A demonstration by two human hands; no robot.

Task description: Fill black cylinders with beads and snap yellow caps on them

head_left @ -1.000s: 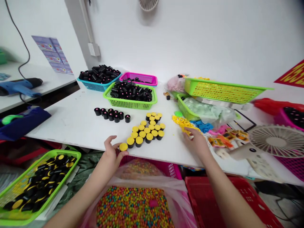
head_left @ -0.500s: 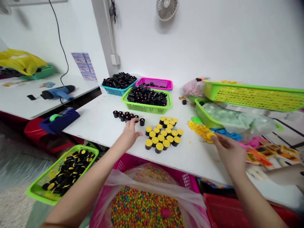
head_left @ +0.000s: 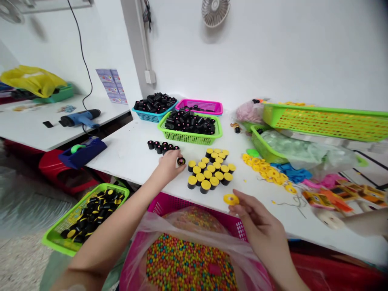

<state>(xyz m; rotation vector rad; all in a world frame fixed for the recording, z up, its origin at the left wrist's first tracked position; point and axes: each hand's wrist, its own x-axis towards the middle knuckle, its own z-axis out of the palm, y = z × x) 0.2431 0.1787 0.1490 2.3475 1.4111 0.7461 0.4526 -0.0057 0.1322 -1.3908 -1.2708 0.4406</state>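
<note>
My left hand (head_left: 170, 165) is closed on a small black container (head_left: 181, 161), tilted so that its round end with bits of colour faces me. Just behind that hand stand several black containers (head_left: 159, 148) in short rows on the white table. My right hand (head_left: 257, 222) pinches a round yellow cap (head_left: 231, 199) above the table's front edge. Between the two hands stands a group of black containers with yellow caps (head_left: 207, 174). Loose yellow caps (head_left: 268, 169) lie in a pile to the right, beyond my right hand.
A bag of colourful small balls (head_left: 188, 262) sits in a pink basket (head_left: 236, 226) before me. Baskets of black containers, one a green basket (head_left: 188, 138), stand at the back. A green basket (head_left: 57, 226) of capped containers is low left. A tape dispenser (head_left: 87, 152) sits at the left edge.
My right hand has come left and nearer from the cap pile, bringing a yellow cap. My left hand has taken hold of the black container at the right end of the rows.
</note>
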